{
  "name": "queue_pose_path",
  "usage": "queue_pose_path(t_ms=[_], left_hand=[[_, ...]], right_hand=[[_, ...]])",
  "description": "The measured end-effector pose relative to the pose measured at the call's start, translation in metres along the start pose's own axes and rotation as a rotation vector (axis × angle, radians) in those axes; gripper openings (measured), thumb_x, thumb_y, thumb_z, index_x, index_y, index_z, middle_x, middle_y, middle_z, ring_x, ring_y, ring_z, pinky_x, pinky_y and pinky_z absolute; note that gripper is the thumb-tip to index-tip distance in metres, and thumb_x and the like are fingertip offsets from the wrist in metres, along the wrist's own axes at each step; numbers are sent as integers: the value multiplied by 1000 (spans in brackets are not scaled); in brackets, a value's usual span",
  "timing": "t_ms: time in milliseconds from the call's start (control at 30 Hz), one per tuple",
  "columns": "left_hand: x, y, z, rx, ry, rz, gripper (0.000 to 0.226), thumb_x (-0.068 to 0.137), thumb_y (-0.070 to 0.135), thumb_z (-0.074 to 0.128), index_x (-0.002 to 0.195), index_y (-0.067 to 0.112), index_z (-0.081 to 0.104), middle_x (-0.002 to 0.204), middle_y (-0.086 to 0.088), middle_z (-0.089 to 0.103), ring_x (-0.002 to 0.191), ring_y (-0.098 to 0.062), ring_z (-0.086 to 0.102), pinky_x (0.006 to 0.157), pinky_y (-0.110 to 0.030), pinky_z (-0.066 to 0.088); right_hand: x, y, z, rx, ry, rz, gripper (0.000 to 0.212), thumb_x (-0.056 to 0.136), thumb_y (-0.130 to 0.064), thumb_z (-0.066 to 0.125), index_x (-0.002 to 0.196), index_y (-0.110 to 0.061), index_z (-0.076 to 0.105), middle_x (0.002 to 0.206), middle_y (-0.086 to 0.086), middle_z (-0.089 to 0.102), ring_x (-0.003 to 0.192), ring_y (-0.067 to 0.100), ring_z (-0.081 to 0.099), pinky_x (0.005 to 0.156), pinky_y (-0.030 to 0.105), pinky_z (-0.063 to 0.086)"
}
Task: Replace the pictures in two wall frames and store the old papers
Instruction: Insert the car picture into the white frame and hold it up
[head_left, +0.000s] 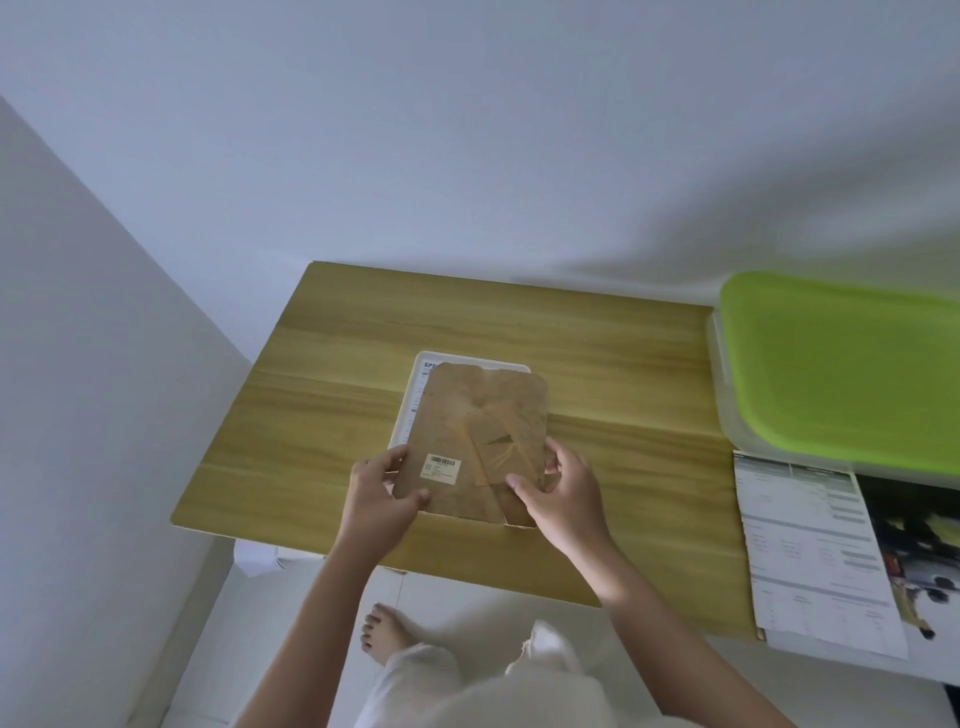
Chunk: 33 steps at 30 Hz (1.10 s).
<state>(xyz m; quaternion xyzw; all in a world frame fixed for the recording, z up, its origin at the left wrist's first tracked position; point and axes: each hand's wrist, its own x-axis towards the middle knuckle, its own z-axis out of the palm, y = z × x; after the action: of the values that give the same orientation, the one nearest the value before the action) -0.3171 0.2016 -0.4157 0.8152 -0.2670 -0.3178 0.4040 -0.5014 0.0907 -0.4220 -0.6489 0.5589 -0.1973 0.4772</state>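
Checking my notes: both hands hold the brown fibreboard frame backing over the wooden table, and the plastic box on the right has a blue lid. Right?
Not quite: the head view shows the plastic box has a green lid. Both hands, left and right, do hold the brown fibreboard frame backing over the wooden table.

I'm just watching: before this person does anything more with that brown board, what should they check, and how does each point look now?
1. Both hands on the backing board: ok. Left hand holds its near left corner, right hand its near right edge.
2. Frame lies flat on the table: ok, white rim shows beneath the board.
3. Board seated in the frame: not ok, it sits skewed over the rim.
4. A printed sheet shows under the board: ok; old or new, cannot tell.
5. Papers within reach at right: ok.
6. Green-lidded box open for storing: not ok, lid on.
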Motion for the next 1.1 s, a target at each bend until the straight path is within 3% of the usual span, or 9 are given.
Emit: queue_pose_path(t_ms=[333, 467, 600, 667, 767, 967, 1100], left_hand=[[38, -13, -38, 18, -79, 5, 63, 69, 9, 77, 127, 16, 54, 121, -11, 54, 106, -16, 56, 94, -34, 48], [44, -11, -35, 29, -123, 25, 62, 70, 11, 77, 127, 14, 53, 122, -9, 52, 104, -15, 56, 89, -29, 48], [45, -11, -30, 48, -133, 50, 59, 71, 9, 76, 125, 14, 54, 120, -8, 48, 100, -15, 55, 86, -27, 46], [46, -13, -29, 75, -128, 61, 55, 72, 10, 75, 124, 15, 55, 118, -7, 50, 99, -14, 56, 85, -27, 46], [48, -18, -26, 154, -91, 76, 49, 75, 13, 72, 121, 17, 58, 112, -3, 52, 98, -16, 54, 87, -31, 46], [55, -23, -22, 200, -80, 78, 41, 76, 12, 71, 115, 17, 60, 108, -3, 58, 92, -15, 60, 82, -31, 50], [59, -27, -23, 172, -82, 73, 37, 74, 11, 72, 109, 18, 62, 108, -4, 59, 90, -15, 62, 80, -31, 51]], right_hand=[[14, -22, 38, -38, 10, 34, 63, 75, -30, 76, 132, -16, 51, 113, 2, 51, 85, 0, 49, 64, 5, 35], [18, -21, 39, -51, 52, 53, 63, 73, -29, 78, 130, -15, 53, 117, 5, 56, 92, 6, 52, 65, 9, 37], [19, -19, 35, -85, 49, 56, 61, 75, -25, 77, 130, -14, 52, 117, 8, 55, 83, 2, 51, 53, 1, 39], [19, -19, 33, -112, 40, 62, 61, 74, -28, 77, 129, -17, 52, 117, 6, 56, 86, 2, 53, 53, 5, 40], [18, -20, 33, -174, 32, 79, 61, 71, -35, 77, 127, -23, 54, 113, 3, 57, 92, 6, 53, 66, 16, 39], [22, -18, 29, -281, -11, 59, 71, 70, -40, 77, 132, -18, 50, 89, -1, 60, 90, 18, 60, 78, 30, 49], [23, -16, 27, -306, -41, 52, 71, 70, -41, 76, 131, -16, 50, 86, -2, 60, 85, 20, 63, 78, 32, 50]])
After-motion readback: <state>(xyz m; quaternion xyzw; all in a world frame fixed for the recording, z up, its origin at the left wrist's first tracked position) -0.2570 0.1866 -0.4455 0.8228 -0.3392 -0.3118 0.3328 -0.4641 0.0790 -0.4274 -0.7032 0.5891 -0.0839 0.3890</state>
